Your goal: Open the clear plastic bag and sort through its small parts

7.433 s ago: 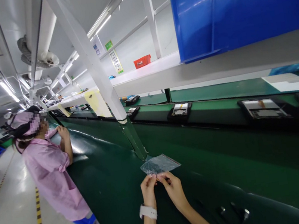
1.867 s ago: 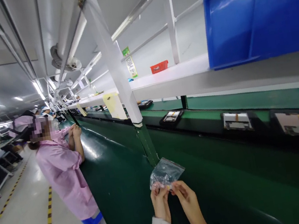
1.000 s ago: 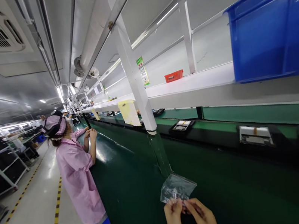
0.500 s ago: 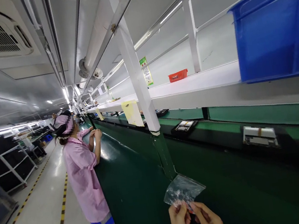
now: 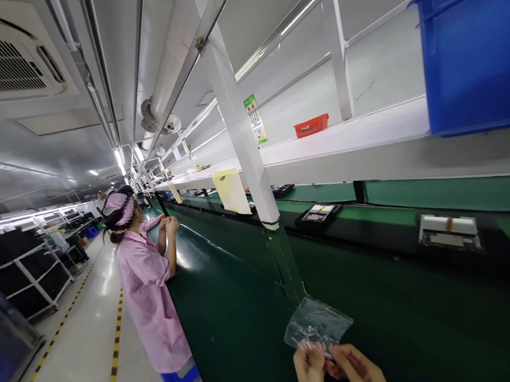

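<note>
Low in the view, a clear plastic bag point(image 5: 318, 320) is pinched between my two hands, its far end spread out above the dark green bench point(image 5: 237, 323). My left hand point(image 5: 310, 366) has its fingers closed on the bag's near edge. Close beside it, my right hand point(image 5: 357, 365) grips the same edge with thumb and fingers together. Small items seem to be inside the bag near my fingertips, too blurred to name.
A white post point(image 5: 238, 116) rises from the bench beyond the bag. Several opened devices point(image 5: 449, 231) lie on a black strip. Above, a shelf point(image 5: 371, 132) bears a red tray point(image 5: 311, 126) and a blue bin point(image 5: 483, 45). A co-worker in pink point(image 5: 153, 297) sits at the left.
The whole scene has shifted slightly rightward as the head turned a little left. My hands stay on the bag, and the fingers have moved slightly along its edge.
</note>
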Motion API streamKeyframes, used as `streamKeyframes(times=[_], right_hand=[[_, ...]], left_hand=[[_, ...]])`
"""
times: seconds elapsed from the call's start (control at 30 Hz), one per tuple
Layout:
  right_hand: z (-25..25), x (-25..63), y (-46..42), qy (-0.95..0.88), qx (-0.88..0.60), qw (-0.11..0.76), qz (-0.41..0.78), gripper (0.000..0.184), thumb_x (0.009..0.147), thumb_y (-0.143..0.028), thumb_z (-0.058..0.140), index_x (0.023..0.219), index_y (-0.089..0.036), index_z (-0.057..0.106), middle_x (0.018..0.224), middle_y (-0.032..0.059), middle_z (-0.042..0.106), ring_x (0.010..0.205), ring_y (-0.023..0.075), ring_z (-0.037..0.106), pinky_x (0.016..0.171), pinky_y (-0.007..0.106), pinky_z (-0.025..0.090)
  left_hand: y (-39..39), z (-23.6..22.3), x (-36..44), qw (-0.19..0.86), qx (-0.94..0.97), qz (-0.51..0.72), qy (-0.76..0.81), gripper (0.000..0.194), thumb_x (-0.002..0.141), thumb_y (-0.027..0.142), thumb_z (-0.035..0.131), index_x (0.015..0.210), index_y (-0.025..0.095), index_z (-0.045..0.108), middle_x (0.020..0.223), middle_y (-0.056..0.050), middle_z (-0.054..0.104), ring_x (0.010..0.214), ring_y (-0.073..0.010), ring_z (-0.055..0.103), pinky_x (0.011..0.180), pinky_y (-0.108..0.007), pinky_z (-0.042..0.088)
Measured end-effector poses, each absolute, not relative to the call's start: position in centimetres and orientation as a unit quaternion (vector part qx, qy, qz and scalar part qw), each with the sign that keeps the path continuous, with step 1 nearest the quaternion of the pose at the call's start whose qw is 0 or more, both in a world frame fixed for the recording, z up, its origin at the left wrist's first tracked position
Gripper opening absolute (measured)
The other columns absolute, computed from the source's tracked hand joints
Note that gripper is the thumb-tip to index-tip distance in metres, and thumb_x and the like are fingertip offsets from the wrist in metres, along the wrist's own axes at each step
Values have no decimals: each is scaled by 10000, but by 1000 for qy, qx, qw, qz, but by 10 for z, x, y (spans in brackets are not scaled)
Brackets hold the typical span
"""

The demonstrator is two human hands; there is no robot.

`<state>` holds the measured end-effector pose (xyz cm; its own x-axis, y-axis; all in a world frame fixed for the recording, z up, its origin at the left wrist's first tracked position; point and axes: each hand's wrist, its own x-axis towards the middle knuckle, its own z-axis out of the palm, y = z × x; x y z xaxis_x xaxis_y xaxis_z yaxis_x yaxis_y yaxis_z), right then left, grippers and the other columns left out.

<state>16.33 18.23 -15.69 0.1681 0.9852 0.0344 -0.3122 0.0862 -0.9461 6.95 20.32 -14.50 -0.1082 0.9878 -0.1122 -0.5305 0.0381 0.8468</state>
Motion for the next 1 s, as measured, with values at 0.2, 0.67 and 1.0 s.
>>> streamKeyframes(times=[0.2,0.67,1.0], right_hand=[[-147,162,177,-367,-453,641,499,605,623,-735,733,706,-148,615,689,59,594,702,221,585,668,285,498],[-145,163,180,-319,-460,656,506,610,553,-704,781,715,-136,631,694,48,601,692,202,565,637,271,495],[-160,168,181,-239,-441,674,543,600,452,-564,896,770,-142,612,751,48,639,735,242,639,682,313,574]], left_hand=[[201,-144,73,580,304,637,406,702,397,656,888,750,124,596,573,9,559,473,-90,475,504,-237,416],[197,-136,68,573,271,641,432,649,371,540,931,774,116,651,671,-34,642,623,-165,589,616,-281,488],[209,-160,67,592,219,660,408,660,342,446,971,813,110,654,709,-34,643,652,-141,555,604,-246,432]])
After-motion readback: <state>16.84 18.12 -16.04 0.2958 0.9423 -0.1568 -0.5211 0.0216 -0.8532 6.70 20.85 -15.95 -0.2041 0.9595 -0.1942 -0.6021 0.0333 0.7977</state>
